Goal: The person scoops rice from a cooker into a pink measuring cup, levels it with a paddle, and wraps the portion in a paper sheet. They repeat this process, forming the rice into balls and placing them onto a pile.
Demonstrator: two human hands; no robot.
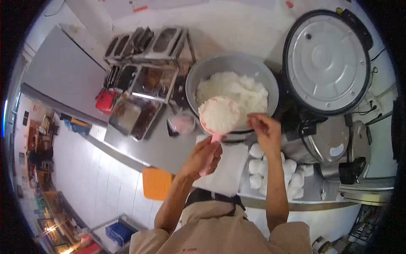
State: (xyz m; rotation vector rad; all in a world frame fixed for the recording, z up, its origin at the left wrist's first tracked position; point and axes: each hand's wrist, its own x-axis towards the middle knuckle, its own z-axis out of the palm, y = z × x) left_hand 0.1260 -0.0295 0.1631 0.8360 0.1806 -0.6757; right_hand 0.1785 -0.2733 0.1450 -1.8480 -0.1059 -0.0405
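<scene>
My left hand [205, 157] is wrapped round the handle of a pink scoop [217, 138]. A heap of white rice [220, 114] fills the scoop, which is over the near side of a big grey pot [201, 71]. More rice [237, 86] lies inside this pot, sloping down toward the near side. My right hand [265, 130] is at the pot's near right rim, just right of the scoop. Its fingers are curled with the tips close together; anything between them is too small to make out.
Several rounded white pieces [275, 169] sit below my right forearm. A white sheet [222, 165] lies on the counter. Metal trays [135, 114] with food and a tiered rack stand left. A large round lid [325, 59] stands open at right, above lidded cookers [332, 139]. An orange board [156, 183] juts out.
</scene>
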